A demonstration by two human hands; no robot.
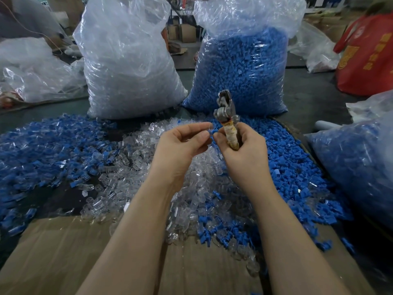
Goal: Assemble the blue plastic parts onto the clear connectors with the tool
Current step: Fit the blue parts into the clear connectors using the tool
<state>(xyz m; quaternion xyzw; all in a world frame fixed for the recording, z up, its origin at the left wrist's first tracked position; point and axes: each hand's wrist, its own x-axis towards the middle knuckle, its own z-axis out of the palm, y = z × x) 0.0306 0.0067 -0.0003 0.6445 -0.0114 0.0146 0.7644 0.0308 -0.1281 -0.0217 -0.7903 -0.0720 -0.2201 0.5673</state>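
A small blue plastic part (213,131) sits between the two hands, pinched at the fingertips of the left hand (182,143); it seems to be mated with a clear connector there, though the transparent piece is too faint to make out. The right hand (238,145) curls around the tape-wrapped handle of a metal plier-like tool (226,116), whose head points up; its thumb touches the blue part. Below lies a heap of loose clear plastic connectors (131,167), flanked by spreads of loose blue parts (297,177). Behind stand a clear bag of connectors (127,67) and a bag of blue parts (244,67), its top cut off.
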